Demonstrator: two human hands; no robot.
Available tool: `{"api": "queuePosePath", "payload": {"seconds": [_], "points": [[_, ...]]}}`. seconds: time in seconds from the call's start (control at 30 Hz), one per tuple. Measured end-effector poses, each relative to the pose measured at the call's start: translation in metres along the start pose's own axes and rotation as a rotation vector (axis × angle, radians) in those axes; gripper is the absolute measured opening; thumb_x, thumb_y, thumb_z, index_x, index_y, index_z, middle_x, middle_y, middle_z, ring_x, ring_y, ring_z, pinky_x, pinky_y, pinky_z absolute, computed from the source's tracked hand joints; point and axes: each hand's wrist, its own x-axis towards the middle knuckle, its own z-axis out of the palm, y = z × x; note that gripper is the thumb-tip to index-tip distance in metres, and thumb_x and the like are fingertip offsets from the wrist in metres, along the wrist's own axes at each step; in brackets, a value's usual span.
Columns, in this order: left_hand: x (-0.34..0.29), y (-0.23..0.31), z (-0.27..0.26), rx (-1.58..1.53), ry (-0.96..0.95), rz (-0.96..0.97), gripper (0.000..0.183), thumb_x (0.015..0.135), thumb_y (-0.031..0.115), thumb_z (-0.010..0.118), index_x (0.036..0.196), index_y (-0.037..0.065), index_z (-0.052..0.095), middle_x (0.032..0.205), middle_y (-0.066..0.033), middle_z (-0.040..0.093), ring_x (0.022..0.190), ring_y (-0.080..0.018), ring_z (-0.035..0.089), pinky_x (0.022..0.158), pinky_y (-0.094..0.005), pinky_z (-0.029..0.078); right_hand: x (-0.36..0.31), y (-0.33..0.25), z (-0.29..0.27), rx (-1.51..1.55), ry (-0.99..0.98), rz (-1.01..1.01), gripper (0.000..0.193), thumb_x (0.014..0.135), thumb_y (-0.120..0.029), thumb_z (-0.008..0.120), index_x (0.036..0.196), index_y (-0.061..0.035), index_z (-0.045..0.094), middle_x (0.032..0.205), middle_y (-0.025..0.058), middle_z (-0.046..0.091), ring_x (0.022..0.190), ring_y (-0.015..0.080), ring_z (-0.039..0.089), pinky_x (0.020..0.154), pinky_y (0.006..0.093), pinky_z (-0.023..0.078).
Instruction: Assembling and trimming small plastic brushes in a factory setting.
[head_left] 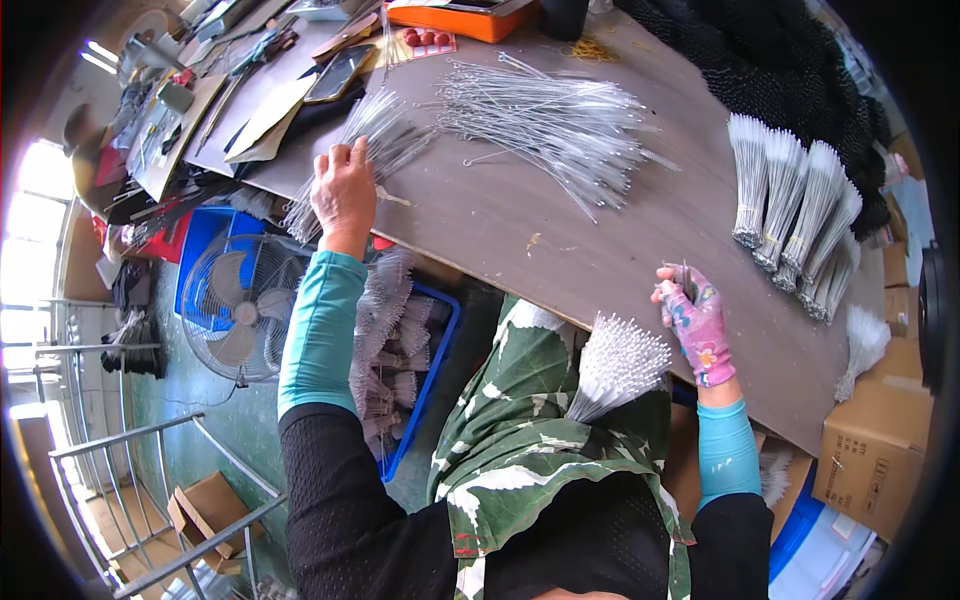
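Note:
My left hand, bare, is over a loose heap of thin wire brushes at the table's left edge. Its fingers are curled in; what they pinch, if anything, is hidden. My right hand wears a pink flowered fingerless glove and is closed near the table's front edge. A small dark metal piece shows at its fingertips, too small to name. Between my legs a thick bundle of white-tipped wire brushes stands upright. A larger spread of wire brushes lies across the middle of the table.
Tied brush bundles stand in a row at the right, beside black netting. An orange tray and a phone are at the back. Left below are a fan and a blue crate. A carton stands right.

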Motion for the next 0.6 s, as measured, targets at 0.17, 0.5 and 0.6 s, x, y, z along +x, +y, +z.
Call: {"api": "queuePosePath", "payload": {"seconds": [0.17, 0.5, 0.6], "points": [[0.001, 0.045, -0.014, -0.264, -0.029, 0.084, 0.047, 0.072, 0.012, 0.068, 0.117, 0.015, 0.057, 0.105, -0.0063, 0.055, 0.097, -0.0265, 0.052, 0.083, -0.0398, 0.045, 0.001, 0.003, -0.001, -0.052, -0.017, 0.037, 0.015, 0.091, -0.011, 0.056, 0.103, -0.0040, 0.059, 0.075, -0.0001, 0.061, 0.056, 0.0025, 0.048, 0.051, 0.0168, 0.039], [0.104, 0.159, 0.012, -0.109, -0.429, 0.557, 0.111, 0.056, 0.007, 0.072, 0.148, 0.018, 0.009, 0.152, -0.0146, 0.014, 0.141, -0.0290, 0.012, 0.111, -0.0537, 0.016, 0.007, -0.008, -0.010, 0.155, -0.023, 0.189, 0.017, 0.090, -0.015, 0.057, 0.103, -0.0037, 0.060, 0.076, 0.0036, 0.062, 0.053, 0.0045, 0.048, 0.048, 0.0176, 0.038], [0.137, 0.173, 0.018, -0.036, -0.777, 0.503, 0.121, 0.055, 0.016, 0.076, 0.148, 0.021, -0.001, 0.154, -0.0109, 0.008, 0.142, -0.0273, 0.006, 0.109, -0.0599, 0.010, 0.006, -0.002, -0.011, 0.224, -0.061, 0.147, 0.017, 0.090, -0.015, 0.058, 0.103, -0.0034, 0.060, 0.076, 0.0037, 0.062, 0.053, 0.0046, 0.048, 0.048, 0.0177, 0.038]]}}
